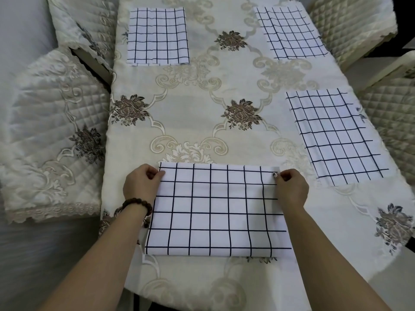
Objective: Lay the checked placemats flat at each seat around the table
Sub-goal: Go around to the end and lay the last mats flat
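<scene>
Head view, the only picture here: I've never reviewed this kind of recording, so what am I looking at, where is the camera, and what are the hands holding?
There is no machine. A person wears a camera on the head, looking forward and down, so you see their own arms. Before them is a table under a cream flowered tablecloth, with quilted chairs at both sides. Three checked placemats already lie flat: far left, far right and near right. The left hand and right hand each pinch a far corner of a fourth placemat with their fingers, at the near seat.
</scene>
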A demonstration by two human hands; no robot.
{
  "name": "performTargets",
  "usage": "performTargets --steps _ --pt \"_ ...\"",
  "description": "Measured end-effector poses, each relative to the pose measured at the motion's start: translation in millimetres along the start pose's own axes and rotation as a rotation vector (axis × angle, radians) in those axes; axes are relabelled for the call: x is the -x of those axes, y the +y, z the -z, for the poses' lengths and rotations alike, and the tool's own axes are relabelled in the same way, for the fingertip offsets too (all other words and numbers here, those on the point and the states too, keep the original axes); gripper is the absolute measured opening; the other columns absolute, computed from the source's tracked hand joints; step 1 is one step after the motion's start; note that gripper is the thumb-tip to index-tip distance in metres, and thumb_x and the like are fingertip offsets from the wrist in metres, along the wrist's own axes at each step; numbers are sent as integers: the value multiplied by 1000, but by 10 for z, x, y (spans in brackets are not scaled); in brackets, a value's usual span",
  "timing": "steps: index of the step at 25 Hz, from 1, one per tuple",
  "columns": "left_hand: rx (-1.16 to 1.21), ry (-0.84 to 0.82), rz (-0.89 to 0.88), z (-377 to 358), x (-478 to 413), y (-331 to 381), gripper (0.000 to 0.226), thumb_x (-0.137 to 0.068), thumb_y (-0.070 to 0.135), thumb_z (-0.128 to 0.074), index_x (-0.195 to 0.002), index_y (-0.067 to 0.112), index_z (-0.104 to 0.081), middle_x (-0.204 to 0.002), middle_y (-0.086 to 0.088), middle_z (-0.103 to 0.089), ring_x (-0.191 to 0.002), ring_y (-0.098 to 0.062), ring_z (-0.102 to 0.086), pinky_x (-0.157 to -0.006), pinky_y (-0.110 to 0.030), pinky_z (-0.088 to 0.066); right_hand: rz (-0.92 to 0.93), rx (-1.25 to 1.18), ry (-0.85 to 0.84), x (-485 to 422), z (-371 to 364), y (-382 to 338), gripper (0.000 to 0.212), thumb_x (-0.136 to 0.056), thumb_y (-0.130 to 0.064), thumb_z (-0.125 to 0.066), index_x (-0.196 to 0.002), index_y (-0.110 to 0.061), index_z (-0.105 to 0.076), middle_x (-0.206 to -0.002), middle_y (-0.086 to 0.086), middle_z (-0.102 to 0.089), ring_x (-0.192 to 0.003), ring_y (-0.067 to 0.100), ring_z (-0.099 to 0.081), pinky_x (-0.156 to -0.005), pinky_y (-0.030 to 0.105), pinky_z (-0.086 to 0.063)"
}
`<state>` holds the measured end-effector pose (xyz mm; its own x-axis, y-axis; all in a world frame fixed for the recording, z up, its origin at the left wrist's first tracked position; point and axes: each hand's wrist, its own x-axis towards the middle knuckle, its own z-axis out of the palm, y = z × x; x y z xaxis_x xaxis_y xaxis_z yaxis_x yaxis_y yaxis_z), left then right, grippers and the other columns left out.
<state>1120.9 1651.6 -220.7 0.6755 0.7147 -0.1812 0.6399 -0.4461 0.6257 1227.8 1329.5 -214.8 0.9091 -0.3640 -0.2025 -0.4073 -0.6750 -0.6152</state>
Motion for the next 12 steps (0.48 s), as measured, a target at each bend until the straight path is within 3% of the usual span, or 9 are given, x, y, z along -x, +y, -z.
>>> performTargets --steps 7,9,12 --pt "-27 5 -23 -4 5 3 18 -79 32 -72 -78 17 -61 -76 -1 -64 -76 -25 -60 -67 -33 -48 16 4 17 -19 -20 40 11 -86 -21 -62 -90 -12 -58 -84 1 -62 -86 25 -59 -67 31 -41" --pt "-36 58 -130 50 40 11 20 -81 28 -70 -88 12 -61 -86 -6 -62 -75 -25 -58 -67 -34 -47 73 0 64 13 5 37 17 -85 -23 -63 -96 -13 -55 -92 6 -61 -93 27 -56 -70 36 -45" --pt "-41 167 -392 184 253 123 17 -87 22 -63 -95 7 -62 -96 -9 -59 -74 -22 -56 -66 -36 -49 364 68 211 220 125 -10 22 -87 -22 -60 -105 -10 -57 -103 12 -58 -99 28 -49 -79 42 -46"
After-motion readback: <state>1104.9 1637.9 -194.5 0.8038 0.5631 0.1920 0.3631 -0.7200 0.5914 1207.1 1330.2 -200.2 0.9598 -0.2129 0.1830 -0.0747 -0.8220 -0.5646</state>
